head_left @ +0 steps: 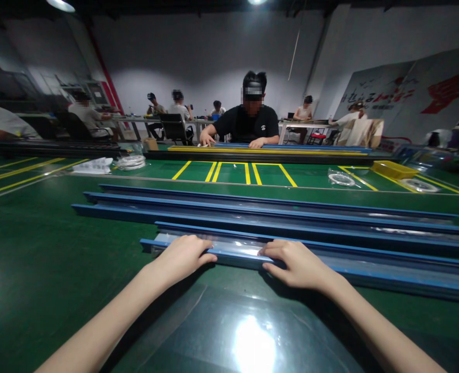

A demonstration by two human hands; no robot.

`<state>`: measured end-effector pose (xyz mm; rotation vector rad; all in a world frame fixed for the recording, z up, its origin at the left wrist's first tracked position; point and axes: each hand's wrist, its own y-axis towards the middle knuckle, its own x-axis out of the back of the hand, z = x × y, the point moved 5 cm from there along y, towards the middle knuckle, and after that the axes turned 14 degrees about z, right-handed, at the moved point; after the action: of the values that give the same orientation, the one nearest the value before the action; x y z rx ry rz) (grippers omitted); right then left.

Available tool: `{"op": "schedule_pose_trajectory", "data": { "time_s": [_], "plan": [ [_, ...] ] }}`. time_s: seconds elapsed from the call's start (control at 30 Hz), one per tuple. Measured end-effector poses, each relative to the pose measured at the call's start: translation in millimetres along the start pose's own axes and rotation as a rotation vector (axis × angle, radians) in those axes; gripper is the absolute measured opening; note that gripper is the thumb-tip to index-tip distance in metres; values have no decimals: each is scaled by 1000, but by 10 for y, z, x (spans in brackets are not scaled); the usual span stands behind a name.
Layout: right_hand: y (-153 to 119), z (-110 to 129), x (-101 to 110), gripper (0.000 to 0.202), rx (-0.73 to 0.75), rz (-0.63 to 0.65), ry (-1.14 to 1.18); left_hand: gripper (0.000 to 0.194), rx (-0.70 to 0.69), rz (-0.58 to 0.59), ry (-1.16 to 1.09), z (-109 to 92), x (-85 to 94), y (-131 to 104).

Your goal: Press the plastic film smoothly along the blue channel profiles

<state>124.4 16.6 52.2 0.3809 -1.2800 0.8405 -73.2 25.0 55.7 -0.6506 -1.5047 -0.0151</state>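
Observation:
A long blue channel (237, 260) with raised side walls lies across the green table in front of me. Clear, shiny film (233, 245) shows inside it. My left hand (183, 255) grips the near wall close to the channel's left end, fingers reaching over into the trough and thumb on the outside. Further right, my right hand (296, 263) holds the same wall in a similar way, its fingertips on the film. Just behind lie more blue channels (198, 211), roughly parallel to this one.
A clear plastic sheet (178, 321) lies on the green tabletop nearest me. Across the table, a person in black (245, 124) has their hands by yellow and blue strips (311, 150). Coiled clear tubing (131, 162), white packets (93, 166) and a yellow tray (395, 170) lie beyond the channels.

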Motion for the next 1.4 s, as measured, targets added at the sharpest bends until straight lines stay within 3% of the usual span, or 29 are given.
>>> {"op": "schedule_pose_trajectory", "data": {
  "time_s": [0.33,0.57,0.7,0.9,1.1,1.4],
  "plan": [
    [-3,2,-2,29,-12,5,-5,36,-112,-23,-170,136,17,51],
    [7,0,-7,30,-9,5,-6,41,-175,70,-303,320,45,16],
    [3,1,-7,31,-14,5,-13,39,-136,118,-321,418,92,-56],
    [10,-11,-10,31,-16,3,-4,31,-41,51,-238,590,203,-110],
    [12,-14,-17,31,-18,4,-6,35,14,49,-239,753,190,-116],
    [7,-6,-13,31,-16,3,-15,39,13,73,-225,725,168,-107]
  ]
}}
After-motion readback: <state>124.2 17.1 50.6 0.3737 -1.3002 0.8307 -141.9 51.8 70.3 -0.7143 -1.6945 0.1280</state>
